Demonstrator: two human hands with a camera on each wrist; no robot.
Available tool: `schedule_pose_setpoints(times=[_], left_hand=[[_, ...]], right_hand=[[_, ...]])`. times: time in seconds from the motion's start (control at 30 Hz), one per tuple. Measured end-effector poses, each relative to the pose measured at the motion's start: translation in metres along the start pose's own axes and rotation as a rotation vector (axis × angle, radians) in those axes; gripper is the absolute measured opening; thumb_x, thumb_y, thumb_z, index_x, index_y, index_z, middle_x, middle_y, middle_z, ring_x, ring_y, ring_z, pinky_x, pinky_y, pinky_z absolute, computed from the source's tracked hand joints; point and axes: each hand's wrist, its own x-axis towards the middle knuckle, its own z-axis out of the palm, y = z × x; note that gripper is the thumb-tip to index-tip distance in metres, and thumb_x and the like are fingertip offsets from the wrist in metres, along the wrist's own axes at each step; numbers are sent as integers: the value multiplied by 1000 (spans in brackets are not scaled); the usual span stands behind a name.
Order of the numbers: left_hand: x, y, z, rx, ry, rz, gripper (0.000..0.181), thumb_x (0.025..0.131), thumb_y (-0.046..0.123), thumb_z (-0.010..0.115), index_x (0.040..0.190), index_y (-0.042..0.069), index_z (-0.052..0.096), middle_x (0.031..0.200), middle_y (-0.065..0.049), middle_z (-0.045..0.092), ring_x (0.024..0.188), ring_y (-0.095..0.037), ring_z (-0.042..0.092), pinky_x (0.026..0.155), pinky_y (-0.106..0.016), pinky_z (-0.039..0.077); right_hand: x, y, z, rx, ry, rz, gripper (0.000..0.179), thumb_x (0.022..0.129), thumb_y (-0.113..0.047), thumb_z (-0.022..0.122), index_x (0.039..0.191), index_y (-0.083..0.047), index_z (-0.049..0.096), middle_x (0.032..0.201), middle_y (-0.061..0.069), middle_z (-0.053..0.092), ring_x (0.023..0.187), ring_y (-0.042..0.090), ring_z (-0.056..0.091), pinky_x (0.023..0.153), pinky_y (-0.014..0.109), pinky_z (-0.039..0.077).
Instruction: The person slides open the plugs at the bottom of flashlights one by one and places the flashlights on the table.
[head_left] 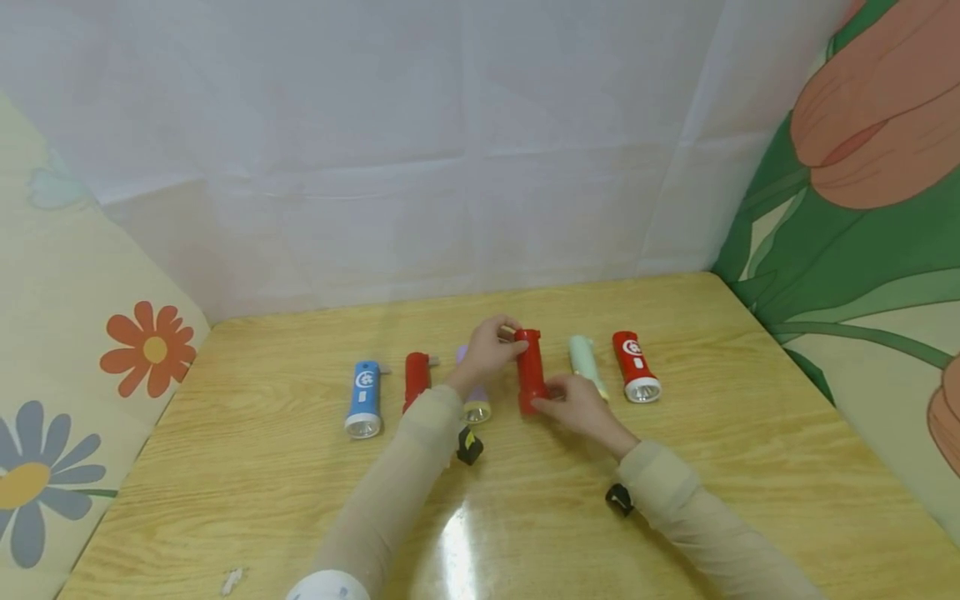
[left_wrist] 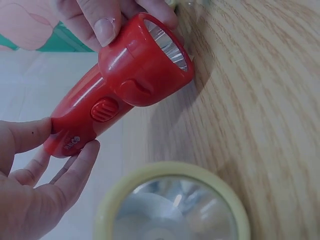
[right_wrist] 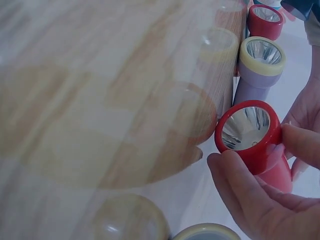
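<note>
Both hands hold a red flashlight [head_left: 530, 371] near the middle of the row on the wooden table. My left hand [head_left: 489, 350] grips its tail end between thumb and fingers. At the lamp end, my right hand [head_left: 581, 407] pinches the wide head. The left wrist view shows the flashlight's ribbed switch [left_wrist: 104, 109] on the body and its clear lens [left_wrist: 166, 45]. Beside the left hand lies a purple flashlight [head_left: 477, 405] with a pale yellow rim, partly hidden by that arm. A mint-green flashlight [head_left: 582, 357] lies beyond the right hand, its lamp end partly covered.
Farther left lie a blue flashlight [head_left: 364, 398] and another red flashlight [head_left: 416, 377], the latter partly behind the left forearm. At the right end is a red flashlight with a white rim [head_left: 632, 357]. A white cloth [head_left: 465, 167] hangs behind the table [head_left: 262, 467].
</note>
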Motion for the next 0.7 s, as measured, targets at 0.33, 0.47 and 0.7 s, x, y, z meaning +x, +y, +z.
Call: schedule_pose_setpoints(times=[0.33,0.47,0.7], left_hand=[[-3,-1,-1,-33,1,18,18,83,0,63,100,1,56,99,-18,60,89,-28,60,70,-29,53],[-4,-1,-2,-19,2,34,19,82,1,63,100,1,57,99,-18,60,89,-28,60,72,-29,53],[-4,-3,-3,-27,-8,55,19,83,1,63,101,2,56,102,-18,60,90,-27,60,73,-29,52]], right_hand=[[3,0,0,12,-21,26,33,81,-14,68,103,9,61,92,16,66,82,24,62,70,34,52],[5,1,-1,8,-28,19,36,80,-13,68,106,11,59,94,19,65,84,26,62,72,36,52],[7,2,-1,1,-39,-2,33,80,-12,68,105,10,61,94,18,66,85,25,62,74,37,51]])
